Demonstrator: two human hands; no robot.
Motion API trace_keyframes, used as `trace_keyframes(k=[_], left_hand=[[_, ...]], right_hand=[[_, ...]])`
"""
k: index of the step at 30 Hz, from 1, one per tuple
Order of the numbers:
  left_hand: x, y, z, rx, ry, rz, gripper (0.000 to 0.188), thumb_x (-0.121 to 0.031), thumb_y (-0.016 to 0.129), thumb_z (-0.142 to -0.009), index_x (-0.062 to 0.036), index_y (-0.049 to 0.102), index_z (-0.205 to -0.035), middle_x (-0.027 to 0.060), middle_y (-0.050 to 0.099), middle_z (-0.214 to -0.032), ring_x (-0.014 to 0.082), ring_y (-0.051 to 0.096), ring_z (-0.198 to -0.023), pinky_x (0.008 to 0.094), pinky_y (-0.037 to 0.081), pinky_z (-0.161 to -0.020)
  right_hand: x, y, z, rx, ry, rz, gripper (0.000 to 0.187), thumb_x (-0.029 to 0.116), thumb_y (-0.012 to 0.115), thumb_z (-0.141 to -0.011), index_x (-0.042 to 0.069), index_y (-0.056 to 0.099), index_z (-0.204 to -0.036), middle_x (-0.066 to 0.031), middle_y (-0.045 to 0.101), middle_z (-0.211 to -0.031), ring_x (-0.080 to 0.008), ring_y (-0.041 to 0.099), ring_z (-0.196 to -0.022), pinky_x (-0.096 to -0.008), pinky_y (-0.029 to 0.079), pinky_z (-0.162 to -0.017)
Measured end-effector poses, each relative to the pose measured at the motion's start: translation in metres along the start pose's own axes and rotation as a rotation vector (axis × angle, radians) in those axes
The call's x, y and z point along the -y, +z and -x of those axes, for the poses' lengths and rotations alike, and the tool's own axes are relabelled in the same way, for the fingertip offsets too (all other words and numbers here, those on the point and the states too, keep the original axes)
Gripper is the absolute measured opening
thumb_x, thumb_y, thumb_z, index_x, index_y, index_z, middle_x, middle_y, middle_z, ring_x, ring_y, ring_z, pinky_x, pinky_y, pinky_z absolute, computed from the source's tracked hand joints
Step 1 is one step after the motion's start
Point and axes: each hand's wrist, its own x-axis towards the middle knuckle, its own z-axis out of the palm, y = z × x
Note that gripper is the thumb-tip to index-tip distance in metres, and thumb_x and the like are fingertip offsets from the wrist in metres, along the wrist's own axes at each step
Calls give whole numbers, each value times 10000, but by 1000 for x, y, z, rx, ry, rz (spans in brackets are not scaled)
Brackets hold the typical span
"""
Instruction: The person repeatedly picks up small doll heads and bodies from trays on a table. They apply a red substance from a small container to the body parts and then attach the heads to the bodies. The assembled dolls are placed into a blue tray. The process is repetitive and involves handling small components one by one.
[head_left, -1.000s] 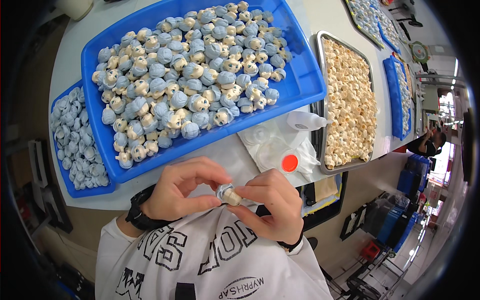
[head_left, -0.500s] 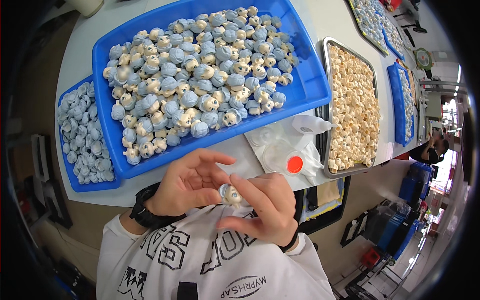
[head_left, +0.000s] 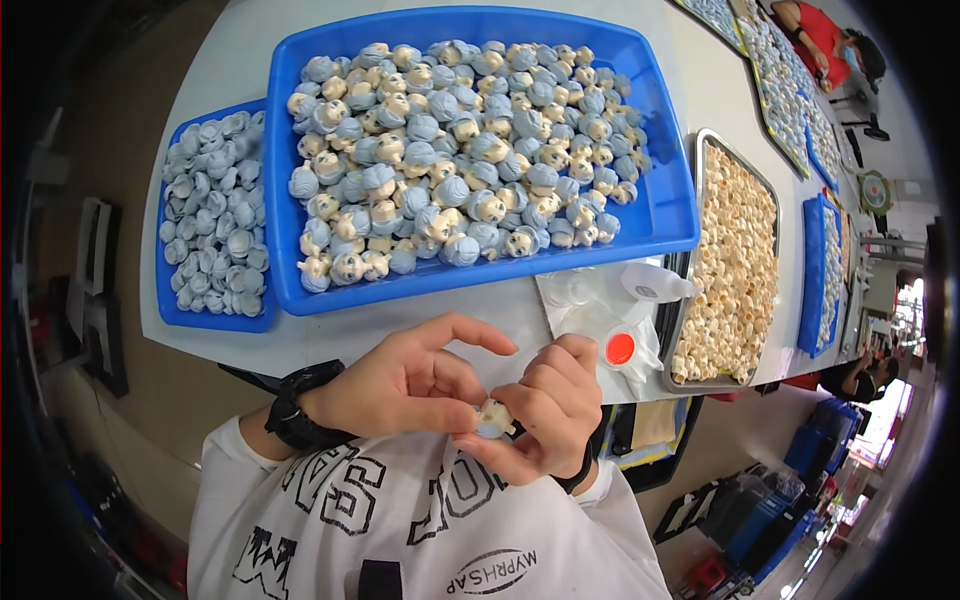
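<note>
A small doll head [head_left: 492,419], cream-faced with pale blue hair, sits between my two hands in front of my shirt. My right hand [head_left: 548,412] closes around its right side, fingers curled and thumb beneath. From the other side, the thumb of my left hand [head_left: 405,383] presses against it, while the left index finger arches free above. The fingers partly cover the head. Beyond my hands stands a large blue tray [head_left: 480,272] heaped with similar doll heads. To its left, a smaller blue tray [head_left: 215,319] holds loose light-blue hair pieces.
Right of the large tray lie a white squeeze bottle [head_left: 650,283] and a round container with a red-orange centre [head_left: 620,349]. A metal tray [head_left: 690,262] of cream hollow parts stands farther right. More trays line the table, and other people are in the background.
The doll head has been turned, so its face no longer points up at me. My left thumb has come onto it, and my right fingers have curled in. The view has shifted.
</note>
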Motion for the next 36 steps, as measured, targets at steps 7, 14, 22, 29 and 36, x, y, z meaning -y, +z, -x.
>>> trace_keyframes(k=[7,14,22,29,36], left_hand=[[7,-20,17,6,78,-169,543,-13,639,-779,-20,384,-1259,52,595,-885,98,569,-850,247,448,-770],[-23,2,41,-749,464,-900,485,-31,668,-756,-25,477,-1202,41,612,-905,67,551,-740,228,452,-618],[-19,-28,77,-934,1000,-1329,539,-213,746,-682,-24,531,-1139,144,505,-1183,172,547,-742,278,456,-637],[-23,-68,147,-1263,543,-1456,786,-247,761,-641,-41,381,-1297,182,250,-1388,340,273,-1285,409,269,-1029],[-92,-86,128,-1106,439,-1598,803,-297,754,-645,-112,371,-1326,199,238,-1390,371,223,-1300,441,229,-1046]], right_hand=[[-4,15,-2,112,38,-133,414,416,748,-615,69,573,-759,0,433,-592,-166,424,-513,-305,284,-516],[-5,12,5,238,221,-235,673,425,758,-609,28,555,-1113,-35,523,-700,-192,498,-615,-305,351,-556],[-10,17,12,256,259,-372,499,261,754,-662,13,577,-1057,-83,588,-750,-204,538,-637,-298,436,-574],[-15,17,12,291,262,-414,392,178,729,-690,1,590,-1011,-99,584,-727,-210,555,-638,-290,447,-575],[-18,17,11,299,318,-429,325,131,713,-701,0,604,-977,-98,578,-718,-211,566,-643,-291,451,-567]])
